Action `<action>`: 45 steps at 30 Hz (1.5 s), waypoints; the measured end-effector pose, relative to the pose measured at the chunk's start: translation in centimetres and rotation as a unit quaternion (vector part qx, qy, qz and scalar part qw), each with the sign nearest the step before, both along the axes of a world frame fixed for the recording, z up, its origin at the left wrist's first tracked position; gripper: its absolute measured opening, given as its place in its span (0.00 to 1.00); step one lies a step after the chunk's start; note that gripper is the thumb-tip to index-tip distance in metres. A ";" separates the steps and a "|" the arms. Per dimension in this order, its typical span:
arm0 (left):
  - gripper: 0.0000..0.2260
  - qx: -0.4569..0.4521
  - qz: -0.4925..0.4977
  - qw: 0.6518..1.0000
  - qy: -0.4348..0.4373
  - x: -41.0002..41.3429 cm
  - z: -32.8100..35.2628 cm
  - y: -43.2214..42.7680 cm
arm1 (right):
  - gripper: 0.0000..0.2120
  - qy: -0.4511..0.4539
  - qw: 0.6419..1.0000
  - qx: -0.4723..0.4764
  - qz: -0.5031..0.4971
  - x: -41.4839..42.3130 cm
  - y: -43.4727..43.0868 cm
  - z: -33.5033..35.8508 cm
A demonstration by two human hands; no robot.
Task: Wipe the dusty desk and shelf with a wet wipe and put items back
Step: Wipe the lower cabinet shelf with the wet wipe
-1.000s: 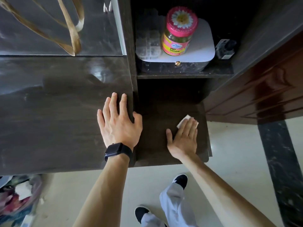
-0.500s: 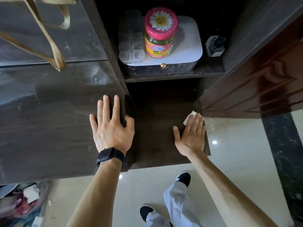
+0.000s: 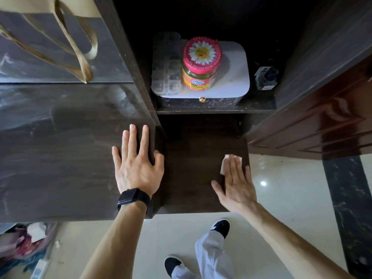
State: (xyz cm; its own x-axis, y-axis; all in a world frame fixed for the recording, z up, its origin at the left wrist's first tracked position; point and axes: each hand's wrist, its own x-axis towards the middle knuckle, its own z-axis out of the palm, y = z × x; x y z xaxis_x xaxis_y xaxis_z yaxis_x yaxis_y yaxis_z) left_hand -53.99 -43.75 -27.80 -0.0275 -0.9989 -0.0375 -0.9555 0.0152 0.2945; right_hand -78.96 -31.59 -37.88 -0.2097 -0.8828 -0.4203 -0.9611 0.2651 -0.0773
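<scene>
We are pressing the wet wipe (image 3: 223,168) flat under our right hand (image 3: 235,184), fingers straight, now slid rightward to the edge of the shelf (image 3: 187,178). Left of it, our left hand (image 3: 136,168) is still lying flat on the desk (image 3: 60,158). Blurred fingers are hiding most of the wipe.

Left hand (image 3: 138,168), right hand (image 3: 236,184) flat.

Right hand (image 3: 235,184) flat, pressing wet wipe (image 3: 225,164) on lower shelf (image 3: 191,178). Left hand (image 3: 136,164) flat on desk (image 3: 60,158), thumb at its edge. Jar (image 3: 201,63) on box (image 3: 231,83) beyond both hands.
</scene>
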 end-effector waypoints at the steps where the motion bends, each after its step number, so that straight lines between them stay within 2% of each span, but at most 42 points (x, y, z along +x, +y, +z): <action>1: 0.31 0.000 0.002 1.000 0.000 0.0 0.0 0.0 | 0.42 0.001 1.000 0.006 0.016 0.3 0.1 -0.1; 5: 0.31 0.004 0.000 1.000 -0.002 -0.1 0.2 0.0 | 0.41 -0.001 1.000 -0.019 0.002 0.5 -5.8 -0.5; 9: 0.31 -0.005 0.003 1.000 -0.003 -0.1 0.1 0.1 | 0.41 0.011 0.992 0.014 -0.128 0.8 -12.7 -0.3; 12: 0.31 0.002 0.000 1.000 -0.002 0.0 0.2 0.1 | 0.41 -0.021 0.978 0.026 -0.204 2.1 -11.8 0.1; 15: 0.31 0.001 0.000 1.000 0.002 -0.1 0.3 0.1 | 0.43 -0.071 0.966 0.000 -0.247 3.6 -5.7 0.2; 17: 0.31 0.003 0.001 1.000 0.001 -0.1 0.3 0.1 | 0.43 -0.082 0.969 -0.001 -0.235 4.2 -1.2 0.1; 20: 0.31 0.005 0.002 1.000 0.000 0.1 0.3 0.1 | 0.44 -0.042 0.982 0.000 -0.186 3.4 1.5 -0.5; 26: 0.30 -0.008 0.003 1.000 -0.001 0.0 -0.2 0.1 | 0.45 -0.035 0.972 -0.021 -0.232 -0.2 -7.1 -1.5; 28: 0.30 -0.006 0.002 1.000 0.002 0.0 -0.1 0.1 | 0.45 -0.027 0.974 -0.025 -0.221 0.0 -6.6 -1.2; 33: 0.30 -0.001 -0.002 1.000 -0.001 0.1 0.1 0.0 | 0.45 -0.026 0.998 -0.032 -0.043 2.9 2.7 0.0; 35: 0.30 0.001 -0.002 1.000 0.000 0.1 0.2 0.0 | 0.44 -0.036 0.999 -0.025 0.001 3.0 3.8 -0.4; 38: 0.30 0.001 0.000 1.000 -0.007 0.1 -0.1 0.0 | 0.43 -0.016 0.999 -0.034 0.010 2.0 -1.7 -1.4; 43: 0.30 -0.014 0.005 1.000 -0.003 0.1 -0.3 0.0 | 0.39 -0.047 0.984 -0.039 -0.170 1.2 -15.8 -2.1; 45: 0.30 -0.011 0.003 1.000 0.000 0.1 -0.3 0.0 | 0.36 -0.052 0.987 -0.027 -0.149 2.7 -17.7 -2.0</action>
